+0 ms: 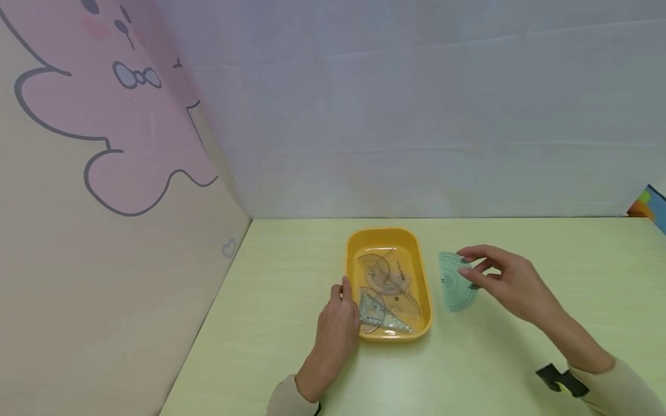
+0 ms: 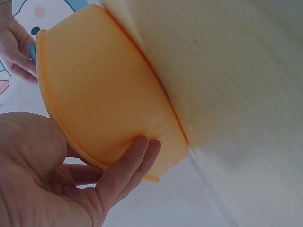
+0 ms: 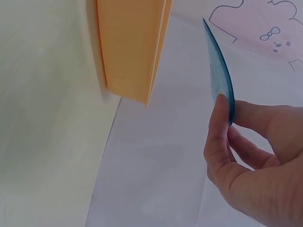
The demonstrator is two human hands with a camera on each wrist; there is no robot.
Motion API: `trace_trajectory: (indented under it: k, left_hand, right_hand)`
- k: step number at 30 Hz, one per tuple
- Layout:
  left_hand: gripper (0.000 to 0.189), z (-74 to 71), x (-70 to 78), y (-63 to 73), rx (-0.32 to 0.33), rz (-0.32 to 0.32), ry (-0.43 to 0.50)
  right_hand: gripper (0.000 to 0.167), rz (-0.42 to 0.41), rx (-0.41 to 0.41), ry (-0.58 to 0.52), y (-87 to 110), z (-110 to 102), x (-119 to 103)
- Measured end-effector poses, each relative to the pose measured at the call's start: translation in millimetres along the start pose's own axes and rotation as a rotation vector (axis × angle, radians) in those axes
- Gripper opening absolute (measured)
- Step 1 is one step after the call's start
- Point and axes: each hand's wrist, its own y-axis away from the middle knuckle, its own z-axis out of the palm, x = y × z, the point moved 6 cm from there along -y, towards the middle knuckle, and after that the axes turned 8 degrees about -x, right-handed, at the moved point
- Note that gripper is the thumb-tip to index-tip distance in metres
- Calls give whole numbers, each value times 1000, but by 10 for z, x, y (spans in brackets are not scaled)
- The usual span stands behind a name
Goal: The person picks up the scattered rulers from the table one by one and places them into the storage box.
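Observation:
A green see-through protractor [image 1: 454,283] is pinched at its curved edge between the thumb and fingers of my right hand [image 1: 502,280]. It is held up to the right of a yellow tray [image 1: 428,300], and the right wrist view shows it edge-on as a thin blue-green disc [image 3: 221,71]. My left hand [image 1: 338,320] grips the tray's near left side, with two fingertips [image 2: 142,146] against the outer wall [image 2: 104,85]. Inside the tray lie several clear protractors [image 1: 391,281] and a clear set square [image 1: 382,318], overlapping one another.
The tray stands on a pale green table [image 1: 291,277]. A white sheet [image 1: 416,115] hangs behind the table's back edge. At the left rises a wall panel with a pink cartoon bear [image 1: 140,127]. Something colourful [image 1: 650,205] shows at the far right corner.

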Motion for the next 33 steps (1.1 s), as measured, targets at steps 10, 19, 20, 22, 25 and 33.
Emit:
trace_trajectory:
  k: [10, 19, 20, 22, 25, 33]
  left_hand:
    - [48, -3, 3, -2, 12, 6, -7]
    - [48, 8, -7, -9, 12, 4, -14]
    - [48, 9, -8, -8, 10, 3, -12]
    - [48, 6, -8, -6, 9, 2, -12]
    - [48, 8, -10, -4, 9, 3, -14]
    - [47, -12, 1, -6, 34, 13, -11]
  right_hand:
    - [32, -8, -12, -21, -95, 81, -91]
    - [31, -7, -29, -7, -171, 132, -167]
    - [31, -6, -33, -5, -180, 136, -174]
    - [31, -4, -42, -7, -199, 145, -189]
    - [30, -5, -57, -9, -228, 161, -208]
    - [28, -17, -87, -4, -318, 205, -240]
